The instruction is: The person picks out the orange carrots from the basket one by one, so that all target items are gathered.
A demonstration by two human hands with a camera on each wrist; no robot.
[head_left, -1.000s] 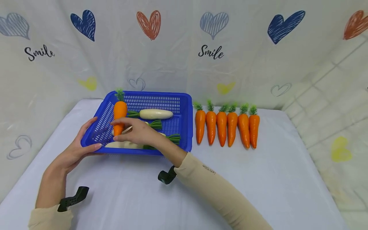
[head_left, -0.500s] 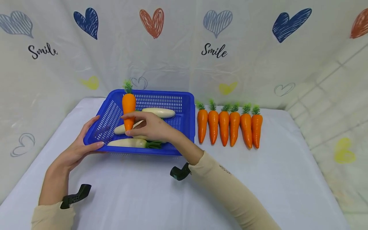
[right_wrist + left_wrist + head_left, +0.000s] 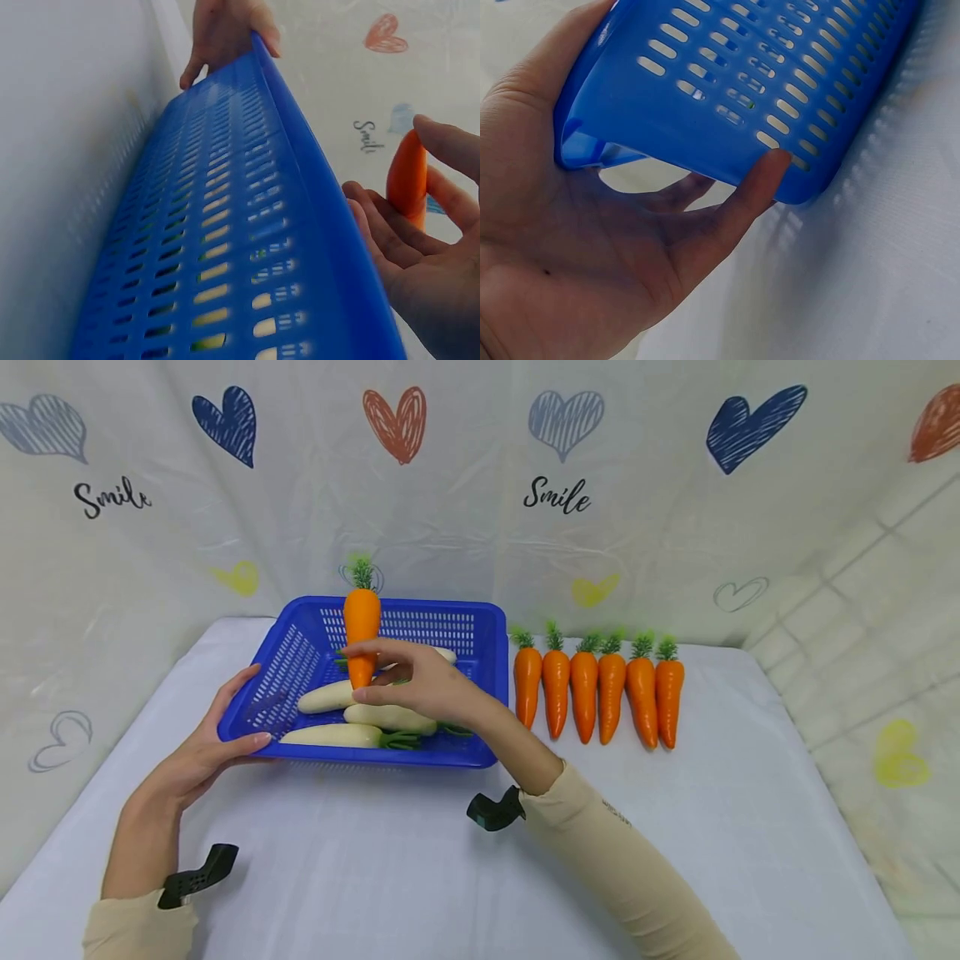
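Note:
My right hand (image 3: 420, 681) pinches a carrot (image 3: 363, 618) by its lower, pointed end and holds it upright above the basket, green top uppermost. In the right wrist view the carrot (image 3: 407, 176) sits between thumb and fingers, clear of the basket rim. My left hand (image 3: 198, 756) grips the near left corner of the blue basket (image 3: 480, 758); the left wrist view has the thumb and fingers around that corner of the basket (image 3: 660, 127). Several white radishes lie inside, among them one radish (image 3: 330, 736) along the front wall. The right hand partly covers the rearmost radish.
Right of the basket, several carrots (image 3: 583, 693) lie side by side on the white tablecloth (image 3: 360, 860), tops toward the back. A pale curtain (image 3: 465, 527) with hearts hangs behind the table.
The right hand has carried the carrot to the right and upward from the basket's left side. More of the radishes shows now. The left hand keeps its grip on the corner.

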